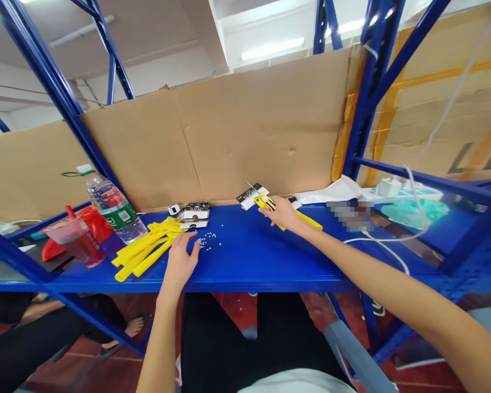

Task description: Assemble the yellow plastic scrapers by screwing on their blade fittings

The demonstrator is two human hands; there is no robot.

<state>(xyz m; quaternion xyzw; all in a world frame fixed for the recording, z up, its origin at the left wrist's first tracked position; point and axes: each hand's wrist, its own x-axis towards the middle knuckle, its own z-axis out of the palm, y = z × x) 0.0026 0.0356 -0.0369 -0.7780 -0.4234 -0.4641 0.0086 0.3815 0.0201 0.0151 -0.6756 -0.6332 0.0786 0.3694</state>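
My left hand (182, 256) hovers at or just over the blue tabletop (245, 259), thumb and fingers apart, with nothing seen in it. Right by its fingertips lie several tiny silvery pieces (207, 240), too small to name surely. A pile of yellow tubes (147, 251) is on its left side. Farther right, my right hand (284, 213) is closed around a yellow-and-black screwdriver (264, 203), whose thin shaft points up and away. Behind the shaft is a black-and-white card (247, 199). Another yellow length (311, 221) shows beneath my right wrist.
Small black-and-white boxes (195, 215) stand behind the tubes. At left are a water bottle (117, 204) and a red drink cup (79, 240). White cables (393, 256) and a power strip (421, 194) lie right. Cardboard (249, 136) walls the back. Another person's legs (53, 338) are lower left.
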